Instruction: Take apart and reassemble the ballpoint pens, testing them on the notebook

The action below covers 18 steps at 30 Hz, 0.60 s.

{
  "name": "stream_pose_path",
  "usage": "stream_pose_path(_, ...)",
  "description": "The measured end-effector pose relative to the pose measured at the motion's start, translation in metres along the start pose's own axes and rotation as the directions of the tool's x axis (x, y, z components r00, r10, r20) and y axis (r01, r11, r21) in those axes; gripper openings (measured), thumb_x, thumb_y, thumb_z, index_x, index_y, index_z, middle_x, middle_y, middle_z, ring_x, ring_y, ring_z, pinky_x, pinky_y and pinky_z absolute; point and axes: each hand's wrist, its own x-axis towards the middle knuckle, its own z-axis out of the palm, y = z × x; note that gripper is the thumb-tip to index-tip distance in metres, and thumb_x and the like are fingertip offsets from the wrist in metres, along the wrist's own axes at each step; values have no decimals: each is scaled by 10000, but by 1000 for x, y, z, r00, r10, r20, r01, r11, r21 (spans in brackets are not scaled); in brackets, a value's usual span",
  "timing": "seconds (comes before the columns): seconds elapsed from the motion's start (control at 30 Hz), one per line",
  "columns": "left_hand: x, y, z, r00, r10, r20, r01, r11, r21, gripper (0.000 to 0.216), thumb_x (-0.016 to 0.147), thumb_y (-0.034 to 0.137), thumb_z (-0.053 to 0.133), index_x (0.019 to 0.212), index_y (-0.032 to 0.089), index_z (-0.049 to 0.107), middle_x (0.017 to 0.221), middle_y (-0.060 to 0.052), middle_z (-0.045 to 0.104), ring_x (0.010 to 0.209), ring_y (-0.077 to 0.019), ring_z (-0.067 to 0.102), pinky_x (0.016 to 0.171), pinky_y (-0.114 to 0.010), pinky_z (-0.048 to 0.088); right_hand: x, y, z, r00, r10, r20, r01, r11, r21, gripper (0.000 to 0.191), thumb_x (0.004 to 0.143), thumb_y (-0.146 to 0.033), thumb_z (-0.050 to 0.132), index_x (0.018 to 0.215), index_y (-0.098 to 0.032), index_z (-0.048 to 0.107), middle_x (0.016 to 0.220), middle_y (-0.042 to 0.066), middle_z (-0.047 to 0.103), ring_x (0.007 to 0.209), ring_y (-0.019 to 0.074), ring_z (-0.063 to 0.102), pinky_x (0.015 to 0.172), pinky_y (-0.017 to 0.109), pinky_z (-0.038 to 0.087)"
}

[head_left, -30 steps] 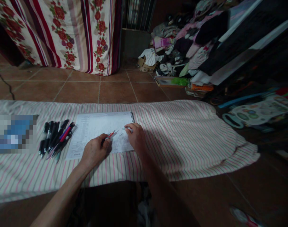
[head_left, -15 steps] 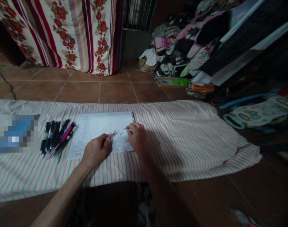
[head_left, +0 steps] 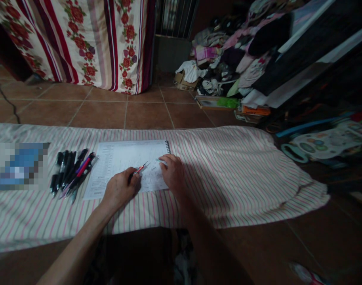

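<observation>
My left hand [head_left: 121, 185] rests on the lower part of a spiral notebook [head_left: 133, 152], its fingers closed around a slim pen [head_left: 140, 168] with a red section and a thin metallic tip that points up and right. At the notebook's right side, my right hand [head_left: 172, 172] is pinched. A small pale sliver shows at its fingertips, too small to name. Small dark marks or bits lie on the page between the hands; which they are I cannot tell. Left of the notebook several pens [head_left: 69, 172], mostly black with one purple-pink, lie in a loose bundle.
A striped cloth [head_left: 228, 170] covers the low surface under everything. A blurred-out rectangle [head_left: 20, 166] lies at the far left. Beyond are a tiled floor [head_left: 106, 111], a floral curtain [head_left: 92, 43] and a heap of clothes [head_left: 228, 55].
Both hands keep nearly the same place and grip. The view has shifted very slightly.
</observation>
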Motion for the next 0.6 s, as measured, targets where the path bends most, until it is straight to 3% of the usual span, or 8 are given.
stream_pose_path(0.6, 0, 0, 1, 1000, 6, -3, -6, 1000, 1, 339, 904, 319, 366, 1081, 166, 610, 793, -77, 686, 724, -209, 623, 622, -274, 368, 0, 2, -2, 999, -8, -31, 9, 999, 45, 222, 795, -111, 569, 993, -135, 667, 1028, 97, 665, 993, 228, 558, 929, 349, 404)
